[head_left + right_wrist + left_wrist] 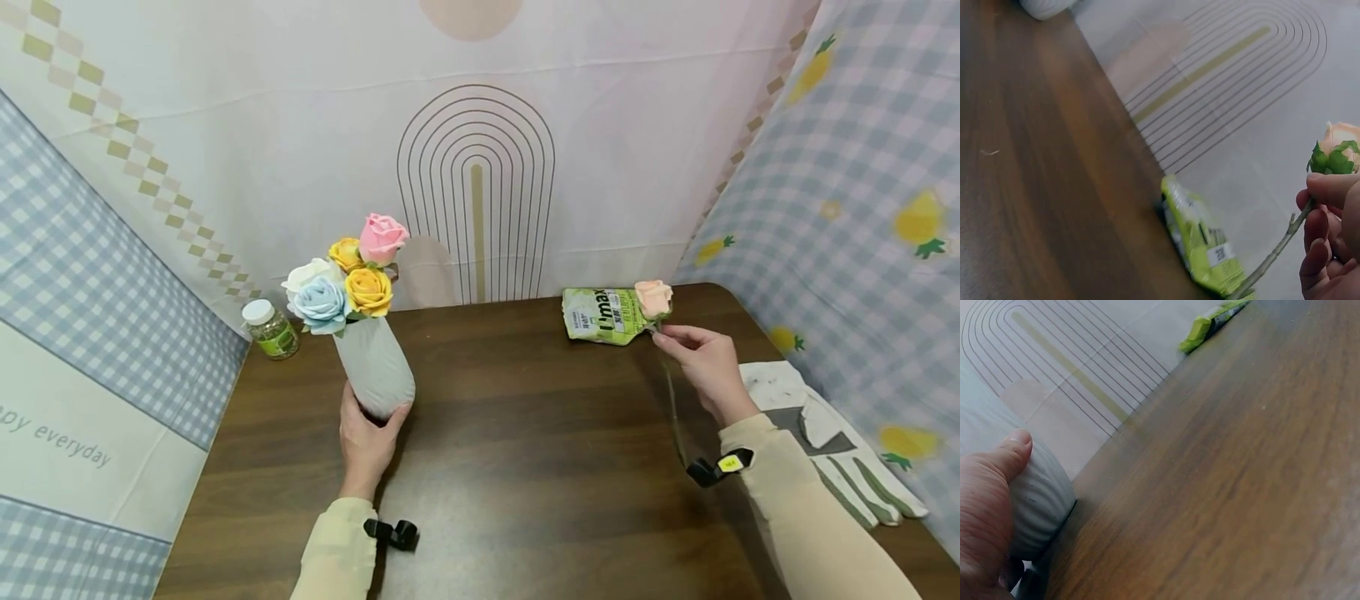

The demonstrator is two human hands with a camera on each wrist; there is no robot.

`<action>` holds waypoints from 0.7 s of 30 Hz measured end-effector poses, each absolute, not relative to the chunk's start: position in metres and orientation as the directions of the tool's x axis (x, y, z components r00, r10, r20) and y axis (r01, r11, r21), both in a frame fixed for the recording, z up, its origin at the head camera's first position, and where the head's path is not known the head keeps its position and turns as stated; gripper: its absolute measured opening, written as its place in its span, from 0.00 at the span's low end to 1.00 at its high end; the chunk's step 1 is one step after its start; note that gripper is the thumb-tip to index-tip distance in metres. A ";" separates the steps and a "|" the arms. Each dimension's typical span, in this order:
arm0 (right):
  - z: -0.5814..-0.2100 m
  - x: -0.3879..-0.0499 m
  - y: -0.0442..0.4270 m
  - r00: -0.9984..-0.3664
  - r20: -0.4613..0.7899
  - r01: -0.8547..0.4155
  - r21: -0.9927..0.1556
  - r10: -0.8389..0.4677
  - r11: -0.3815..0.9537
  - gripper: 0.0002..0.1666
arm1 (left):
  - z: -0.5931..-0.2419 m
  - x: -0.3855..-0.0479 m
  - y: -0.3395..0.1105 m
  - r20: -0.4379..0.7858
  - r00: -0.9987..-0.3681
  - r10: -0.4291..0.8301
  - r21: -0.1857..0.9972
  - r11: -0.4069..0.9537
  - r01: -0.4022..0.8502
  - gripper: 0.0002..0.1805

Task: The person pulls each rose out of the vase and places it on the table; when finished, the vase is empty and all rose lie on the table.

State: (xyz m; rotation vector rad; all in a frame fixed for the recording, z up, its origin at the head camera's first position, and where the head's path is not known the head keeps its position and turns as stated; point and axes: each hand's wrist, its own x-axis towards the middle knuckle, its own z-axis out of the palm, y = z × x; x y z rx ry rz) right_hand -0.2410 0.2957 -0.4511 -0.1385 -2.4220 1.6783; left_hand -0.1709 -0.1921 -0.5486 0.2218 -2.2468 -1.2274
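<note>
My left hand (pixel 367 440) grips the lower part of a white vase (pixel 372 367), thumb on its near right side; in the left wrist view the thumb (pixel 1015 453) lies against the vase's ridged wall. Out of the vase stand a pink rose (pixel 382 239), yellow roses (pixel 368 291), a light blue rose (pixel 320 303) and a white rose partly behind it. At the right, my right hand (pixel 703 367) pinches a peach rose (pixel 653 298) by its stem just below the bloom. The stem (pixel 1274 251) hangs down from the fingers.
A green snack packet (pixel 604 317) lies at the table's back right, behind the peach rose. A small jar with a white lid (pixel 272 331) stands at the back left. White-and-grey gloves (pixel 828 442) lie by the right edge. Checked cloth (pixel 862 208) rises along the sides.
</note>
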 end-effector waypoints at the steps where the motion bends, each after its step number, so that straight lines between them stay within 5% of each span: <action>1: -0.454 -0.240 0.297 -0.977 0.093 -0.029 -0.948 0.192 0.316 0.27 | -0.549 -0.171 -0.192 0.398 -0.827 -0.397 0.815 0.567 0.120 0.54; 6: -0.468 -0.238 0.306 -0.973 0.027 0.007 -0.990 0.229 0.143 0.23 | -0.548 -0.170 -0.192 0.400 -0.825 -0.399 0.815 0.566 0.122 0.54; 21: -0.509 -0.230 0.323 -0.959 -0.071 0.131 -0.969 0.274 0.209 0.08 | -0.551 -0.172 -0.193 0.407 -0.821 -0.401 0.817 0.562 0.130 0.55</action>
